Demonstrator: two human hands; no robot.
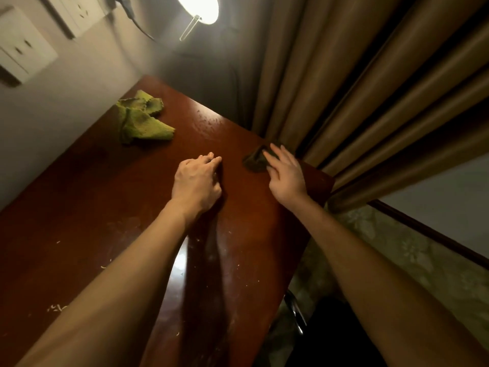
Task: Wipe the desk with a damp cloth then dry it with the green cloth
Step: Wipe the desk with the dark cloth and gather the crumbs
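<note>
Pressing down on the dark damp cloth (254,161), the right hand (287,173) lies with fingers spread flat over it at the desk's right edge, likely placed for the wiping stroke. The left hand (197,181) holds nothing, its fingers bunched together and loosely bent, tips on the wood, probably as a brace. The green cloth (143,120) lies crumpled at the far left, apparently kept for drying. Pale specks dot the reddish desk (105,207); a lit lamp (198,6), curtain (370,88) and wall sockets (21,49) surround it.
</note>
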